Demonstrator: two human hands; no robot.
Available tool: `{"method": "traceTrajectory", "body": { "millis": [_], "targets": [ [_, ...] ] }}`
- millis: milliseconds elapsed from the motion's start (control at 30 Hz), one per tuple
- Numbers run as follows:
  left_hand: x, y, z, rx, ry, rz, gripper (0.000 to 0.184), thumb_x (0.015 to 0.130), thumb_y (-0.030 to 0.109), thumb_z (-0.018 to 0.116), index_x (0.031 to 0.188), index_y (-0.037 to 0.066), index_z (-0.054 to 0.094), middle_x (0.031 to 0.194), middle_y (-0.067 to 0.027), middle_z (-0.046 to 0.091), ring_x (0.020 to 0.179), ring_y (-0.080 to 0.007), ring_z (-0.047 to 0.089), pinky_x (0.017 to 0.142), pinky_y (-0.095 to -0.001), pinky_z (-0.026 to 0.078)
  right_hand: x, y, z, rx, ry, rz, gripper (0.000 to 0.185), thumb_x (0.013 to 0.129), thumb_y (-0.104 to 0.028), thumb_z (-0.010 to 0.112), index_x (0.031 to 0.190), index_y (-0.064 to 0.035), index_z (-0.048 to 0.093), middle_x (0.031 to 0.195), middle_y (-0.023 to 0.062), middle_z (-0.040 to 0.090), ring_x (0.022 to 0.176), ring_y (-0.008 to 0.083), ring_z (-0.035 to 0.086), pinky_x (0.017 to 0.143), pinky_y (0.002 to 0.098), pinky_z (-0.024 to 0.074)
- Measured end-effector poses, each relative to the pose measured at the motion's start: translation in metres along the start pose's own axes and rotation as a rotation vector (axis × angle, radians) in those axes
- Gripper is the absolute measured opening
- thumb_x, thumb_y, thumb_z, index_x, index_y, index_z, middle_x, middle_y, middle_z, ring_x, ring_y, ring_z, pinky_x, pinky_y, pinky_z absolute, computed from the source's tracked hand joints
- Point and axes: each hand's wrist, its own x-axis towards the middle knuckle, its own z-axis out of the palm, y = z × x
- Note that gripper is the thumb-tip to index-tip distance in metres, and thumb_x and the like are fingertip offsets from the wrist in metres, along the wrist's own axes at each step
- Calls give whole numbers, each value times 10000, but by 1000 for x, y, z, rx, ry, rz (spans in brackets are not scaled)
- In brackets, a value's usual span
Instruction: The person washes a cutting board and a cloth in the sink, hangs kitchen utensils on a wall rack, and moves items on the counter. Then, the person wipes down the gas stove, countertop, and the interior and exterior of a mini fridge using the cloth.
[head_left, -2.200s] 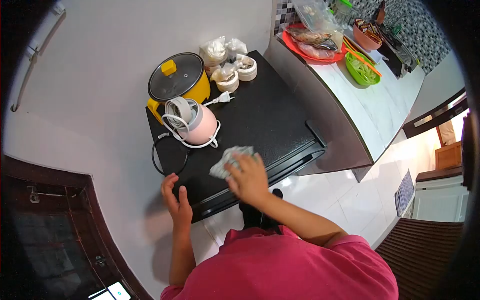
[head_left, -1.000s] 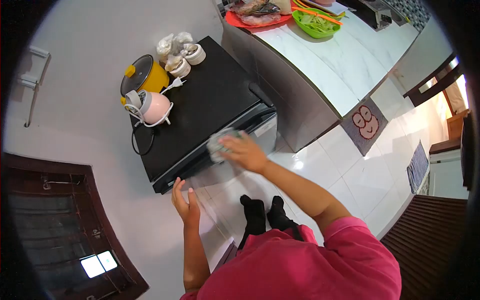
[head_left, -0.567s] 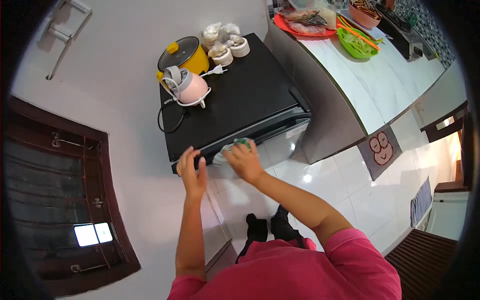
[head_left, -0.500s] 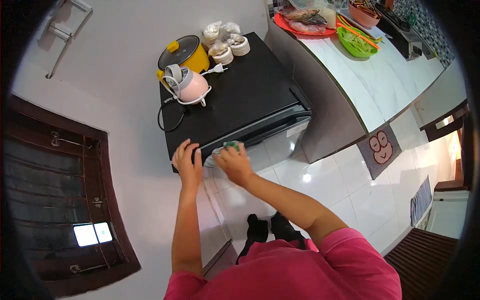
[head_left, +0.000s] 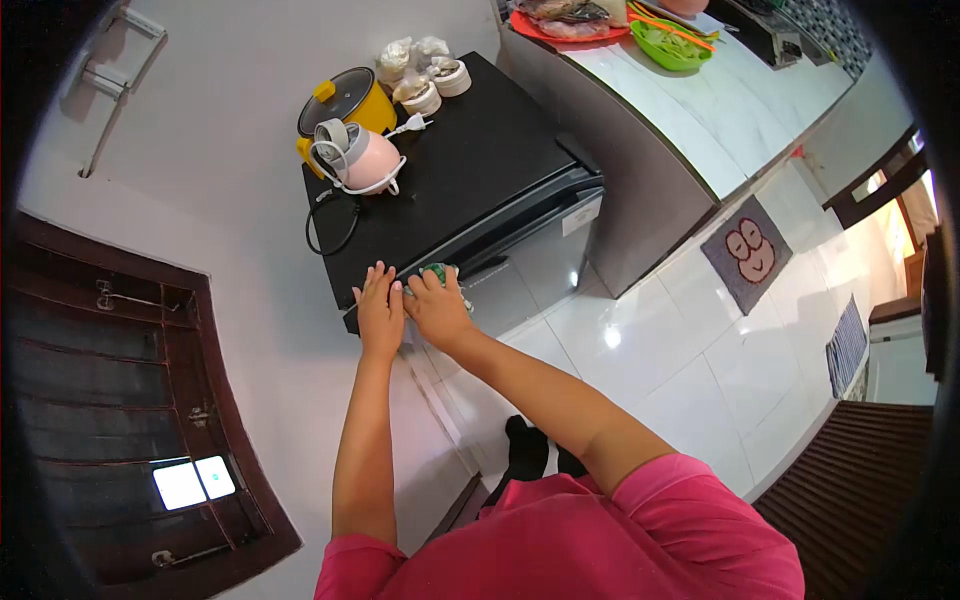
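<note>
My left hand lies with stretched fingers on the front left corner of the black refrigerator. Right beside it, my right hand is closed over a crumpled green-and-white cloth, pressed against the top edge of the refrigerator door. Part of the cloth is hidden under the fingers. Behind my hands, on the refrigerator top, a pink appliance with its white cord wound round it stands by a yellow pot with a glass lid. A black cable curls near the left edge.
Several white containers and plastic bags stand at the back of the refrigerator. To the right, a marble-patterned counter bears a green bowl of vegetables and a red plate. A grey mat lies on the tiled floor.
My right hand has moved left along the door edge with the cloth, up close to my left hand. My left hand's fingers now lie flatter. The view has shifted slightly.
</note>
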Motion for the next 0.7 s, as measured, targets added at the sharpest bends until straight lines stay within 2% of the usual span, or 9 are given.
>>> {"method": "traceTrajectory", "body": {
  "millis": [200, 467, 700],
  "targets": [
    [1, -3, -5, -28, -53, 23, 391, 967, 283, 397, 1220, 32, 559, 1373, -157, 441, 1328, -312, 337, 1087, -522, 152, -2, -3, 1, -37, -8, 32, 143, 783, -204, 550, 842, -159, 671, 985, 34, 522, 1050, 228, 454, 985, 507, 274],
    [5, -6, -10, -40, -90, 32, 411, 971, 306, 381, 1224, 36, 560, 1370, -152, 445, 1325, -314, 340, 1080, -534, 167, -7, -6, -9, -5, -13, 42, 149, 737, -231, 619, 863, -163, 661, 963, 26, 511, 1026, 222, 460, 972, 500, 286],
    [6, -3, -15, -107, -114, 25, 409, 950, 306, 425, 1205, 20, 569, 1372, -162, 436, 1322, -317, 338, 1096, -522, 130, -73, -7, -55, 63, -10, -21, 201, 708, -265, 671, 889, -186, 636, 973, 31, 509, 1038, 230, 464, 978, 484, 288]
  ]
}}
